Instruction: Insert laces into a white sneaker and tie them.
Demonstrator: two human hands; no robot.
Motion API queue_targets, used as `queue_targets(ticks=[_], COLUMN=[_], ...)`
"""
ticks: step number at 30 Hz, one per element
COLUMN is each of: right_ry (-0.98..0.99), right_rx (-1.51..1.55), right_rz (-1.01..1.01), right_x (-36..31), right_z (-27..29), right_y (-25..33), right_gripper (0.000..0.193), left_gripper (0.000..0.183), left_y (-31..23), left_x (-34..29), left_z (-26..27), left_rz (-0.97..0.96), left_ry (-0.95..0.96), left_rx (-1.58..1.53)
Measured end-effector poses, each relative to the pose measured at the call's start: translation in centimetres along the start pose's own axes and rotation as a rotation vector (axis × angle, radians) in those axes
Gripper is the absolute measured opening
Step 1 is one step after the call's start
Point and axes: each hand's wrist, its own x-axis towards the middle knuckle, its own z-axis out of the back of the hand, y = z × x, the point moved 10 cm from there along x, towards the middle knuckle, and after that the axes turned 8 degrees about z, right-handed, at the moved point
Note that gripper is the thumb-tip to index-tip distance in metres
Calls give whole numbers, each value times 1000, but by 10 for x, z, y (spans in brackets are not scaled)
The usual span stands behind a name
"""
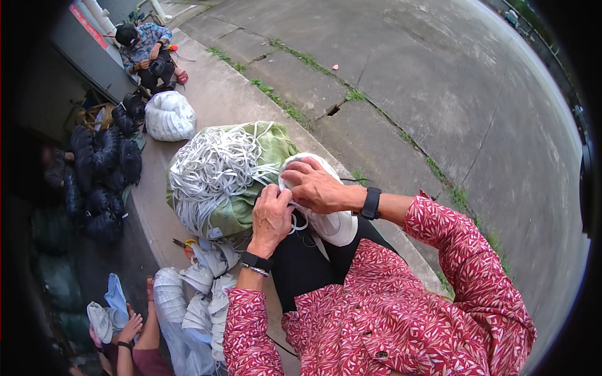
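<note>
A white shoe [335,227] rests across my black-clad knees. My right hand [316,188] is closed over its far part, fingers bent around the edge. On the shoe's left side, my left hand [271,216] is closed in a pinch, fingertips close to the right hand's. A thin white shoelace [298,227] loops out just below the left fingers; the pinched part is hidden by them. Just beyond my left hand, a big tangled heap of white laces [216,164] lies on a green woven sack [241,216].
Scissors [186,245] with orange-yellow handles lie near pale shoe pieces [210,266]. A stuffed white bag [170,116] and bundled black items [103,169] are farther off. One seated person [150,53] works at the far left; another person's hand [130,328] is at lower left.
</note>
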Motion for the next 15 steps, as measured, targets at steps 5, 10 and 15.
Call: queue_targets(ticks=[5, 10, 15], right_ry=[209, 18, -121], right_rx=[-290, -205, 268], right_rz=[118, -79, -62], right_x=[-1, -40, -43], right_z=[26, 94, 77], right_y=[11, -30, -5], right_gripper=[23, 13, 9], left_gripper=[29, 33, 15], left_y=[2, -13, -42], left_x=[-5, 2, 23], left_z=[-1, 15, 3], left_rz=[35, 101, 74], left_ry=[28, -129, -5], left_rx=[-35, -154, -506])
